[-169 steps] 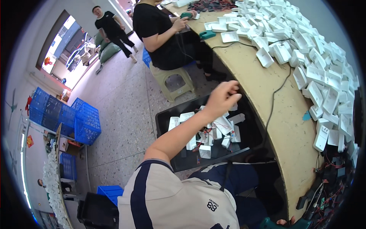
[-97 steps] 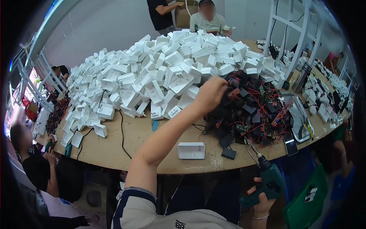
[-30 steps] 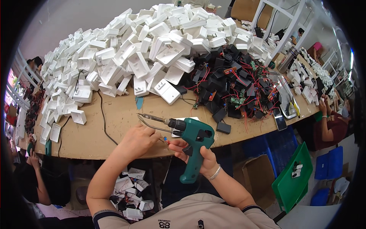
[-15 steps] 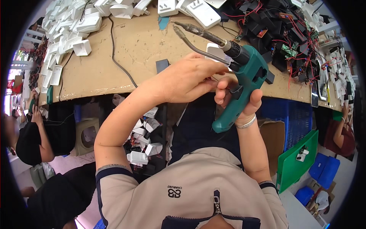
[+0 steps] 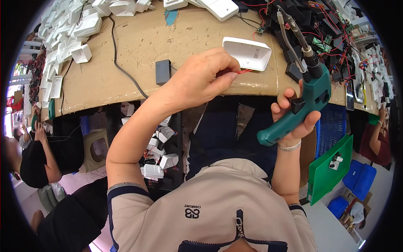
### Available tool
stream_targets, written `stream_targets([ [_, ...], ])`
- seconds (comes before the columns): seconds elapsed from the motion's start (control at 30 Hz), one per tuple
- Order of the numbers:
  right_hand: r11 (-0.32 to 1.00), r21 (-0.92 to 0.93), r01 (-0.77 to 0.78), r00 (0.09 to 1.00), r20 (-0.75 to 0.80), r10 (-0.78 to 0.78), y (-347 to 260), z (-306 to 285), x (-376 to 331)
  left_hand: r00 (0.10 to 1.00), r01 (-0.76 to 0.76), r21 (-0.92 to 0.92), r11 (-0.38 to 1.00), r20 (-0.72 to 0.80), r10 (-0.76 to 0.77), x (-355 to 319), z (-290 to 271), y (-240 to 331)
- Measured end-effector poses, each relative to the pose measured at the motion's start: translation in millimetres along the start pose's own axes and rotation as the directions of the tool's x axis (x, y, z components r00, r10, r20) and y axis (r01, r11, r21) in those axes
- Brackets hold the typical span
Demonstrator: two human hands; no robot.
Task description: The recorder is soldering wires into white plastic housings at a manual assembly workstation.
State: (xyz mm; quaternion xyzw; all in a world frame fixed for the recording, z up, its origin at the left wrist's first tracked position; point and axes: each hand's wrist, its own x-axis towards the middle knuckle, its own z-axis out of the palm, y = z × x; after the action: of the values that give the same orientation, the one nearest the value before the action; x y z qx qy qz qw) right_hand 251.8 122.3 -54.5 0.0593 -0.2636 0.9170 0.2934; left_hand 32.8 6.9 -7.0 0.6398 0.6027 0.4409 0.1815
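My right hand [image 5: 297,131] is wrapped around a green soldering gun [image 5: 317,87], with its metal tip and thin feed tube pointing up and away over the table. Just past the table's front edge, my left hand [image 5: 205,76] pinches thin red wire [image 5: 247,71] between thumb and fingers. An open white plastic housing [image 5: 261,57] lies right beyond those fingertips, its hollow side up. To the left of my left wrist sits a small black box [image 5: 163,72] with a dark lead. Whatever else the left fingers cover is hidden.
White plug housings [image 5: 86,27] pile up at the far left; black boxes with red wires and green circuit boards [image 5: 321,45] heap at the far right. A black cable [image 5: 121,63] crosses the tabletop. A green tray [image 5: 331,172] stands at lower right. Other people sit on both sides.
My right hand has swung the soldering gun right, away from my left hand, its tip now above the black pile. The white housing and red wire are now uncovered.
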Motion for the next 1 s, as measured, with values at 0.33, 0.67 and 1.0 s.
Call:
stream_targets([
  [0.33,0.981,-0.192,0.027,0.988,-0.146,-0.056,10.4,11.0,9.3,0.997,0.050,0.034,0.998,-0.060,-0.048,8.1,19.2,3.0],
  [0.67,0.959,-0.281,0.014,0.949,-0.300,-0.102,18.4,12.9,28.0,0.985,0.107,0.050,0.993,-0.139,-0.099,11.2,27.2,4.3],
  [1.0,0.949,-0.314,-0.013,0.956,-0.282,-0.080,10.4,9.3,33.3,0.977,0.039,0.078,0.996,-0.210,-0.022,8.9,44.1,7.2],
])
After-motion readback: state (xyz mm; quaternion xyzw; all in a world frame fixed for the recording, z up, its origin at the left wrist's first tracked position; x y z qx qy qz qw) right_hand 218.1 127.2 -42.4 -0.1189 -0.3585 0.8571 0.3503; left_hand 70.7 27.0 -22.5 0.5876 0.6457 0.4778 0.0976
